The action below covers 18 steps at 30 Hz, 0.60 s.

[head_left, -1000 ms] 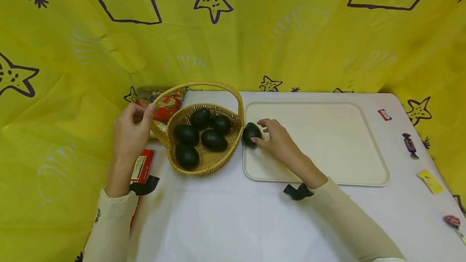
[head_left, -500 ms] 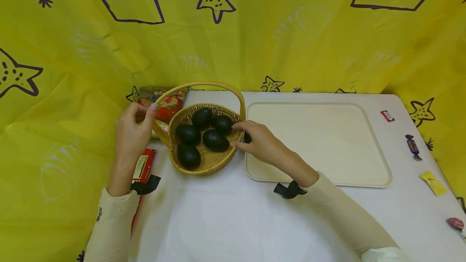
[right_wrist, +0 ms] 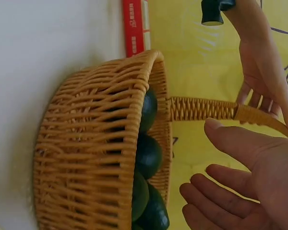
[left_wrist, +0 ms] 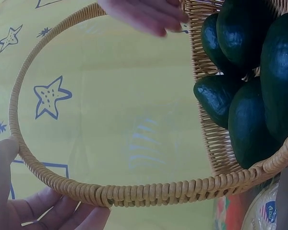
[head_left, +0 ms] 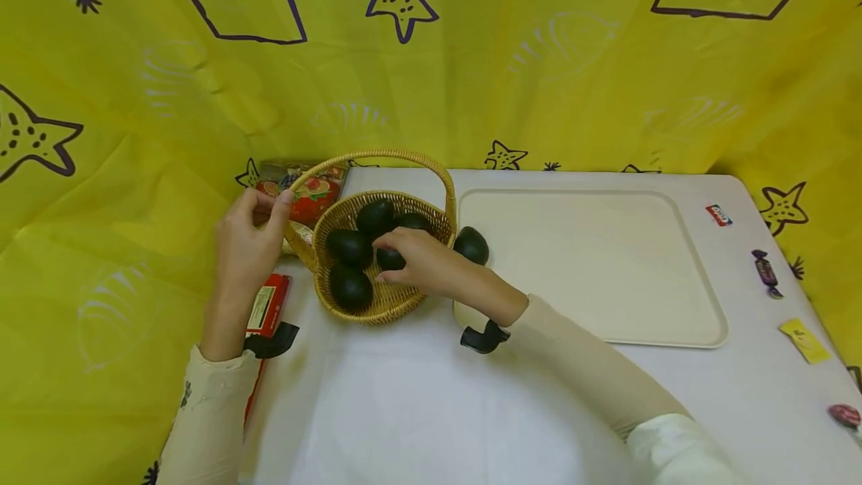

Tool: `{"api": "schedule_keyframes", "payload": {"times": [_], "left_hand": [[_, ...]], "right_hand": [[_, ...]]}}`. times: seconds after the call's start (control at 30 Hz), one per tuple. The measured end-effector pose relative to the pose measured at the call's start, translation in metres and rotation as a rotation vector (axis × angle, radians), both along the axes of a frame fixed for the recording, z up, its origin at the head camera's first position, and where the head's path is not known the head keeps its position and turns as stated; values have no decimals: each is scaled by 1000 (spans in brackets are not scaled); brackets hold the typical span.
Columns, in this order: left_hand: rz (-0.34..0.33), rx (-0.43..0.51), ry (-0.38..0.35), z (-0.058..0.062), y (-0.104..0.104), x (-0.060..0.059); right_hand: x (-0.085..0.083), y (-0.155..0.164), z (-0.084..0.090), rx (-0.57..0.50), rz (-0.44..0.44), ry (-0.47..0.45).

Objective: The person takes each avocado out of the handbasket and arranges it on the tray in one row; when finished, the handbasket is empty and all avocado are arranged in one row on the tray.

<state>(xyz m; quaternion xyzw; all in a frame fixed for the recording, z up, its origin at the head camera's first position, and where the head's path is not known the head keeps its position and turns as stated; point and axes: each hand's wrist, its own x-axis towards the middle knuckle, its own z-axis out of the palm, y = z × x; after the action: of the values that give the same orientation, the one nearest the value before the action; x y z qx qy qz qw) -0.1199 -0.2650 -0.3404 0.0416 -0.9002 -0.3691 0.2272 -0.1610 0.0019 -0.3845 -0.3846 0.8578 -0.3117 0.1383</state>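
Note:
A wicker basket (head_left: pixel 377 313) with several dark green avocados (head_left: pixel 348 247) stands left of a cream tray (head_left: pixel 592 268). One avocado (head_left: pixel 471 244) lies on the tray's left edge. My left hand (head_left: pixel 245 242) grips the basket handle (head_left: pixel 377 158) at its left end; the left wrist view shows my thumb and fingers (left_wrist: pixel 62 215) round the handle (left_wrist: pixel 134 191). My right hand (head_left: pixel 411 264) reaches into the basket, over an avocado (head_left: pixel 390 259). In the right wrist view this hand (right_wrist: pixel 245 182) is relaxed, with nothing between its fingers, beside the avocados (right_wrist: pixel 146 153).
A red box (head_left: pixel 268 305) and a printed snack packet (head_left: pixel 310 193) lie left of the basket. At the table's right edge are a wrapped candy (head_left: pixel 761 269), a yellow wrapper (head_left: pixel 801 339), a red sticker (head_left: pixel 718 214) and a lollipop (head_left: pixel 843 415). Yellow cloth surrounds the table.
My right hand let go of the avocado on the tray's left edge and moved left into the basket. My left hand stayed on the handle.

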Motion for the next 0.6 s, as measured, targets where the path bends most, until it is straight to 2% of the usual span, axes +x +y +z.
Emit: {"api": "schedule_keyframes", "payload": {"times": [0.13, 0.37, 0.6], "left_hand": [[3, 0, -7, 0, 0, 0], [-4, -2, -17, 2, 0, 0], [-3, 2, -18, 2, -1, 0]], "right_hand": [[-4, -18, 1, 85, 48, -8], [-12, -44, 0, 293, 169, 7], [-7, -69, -5, 489, 203, 19]]}}
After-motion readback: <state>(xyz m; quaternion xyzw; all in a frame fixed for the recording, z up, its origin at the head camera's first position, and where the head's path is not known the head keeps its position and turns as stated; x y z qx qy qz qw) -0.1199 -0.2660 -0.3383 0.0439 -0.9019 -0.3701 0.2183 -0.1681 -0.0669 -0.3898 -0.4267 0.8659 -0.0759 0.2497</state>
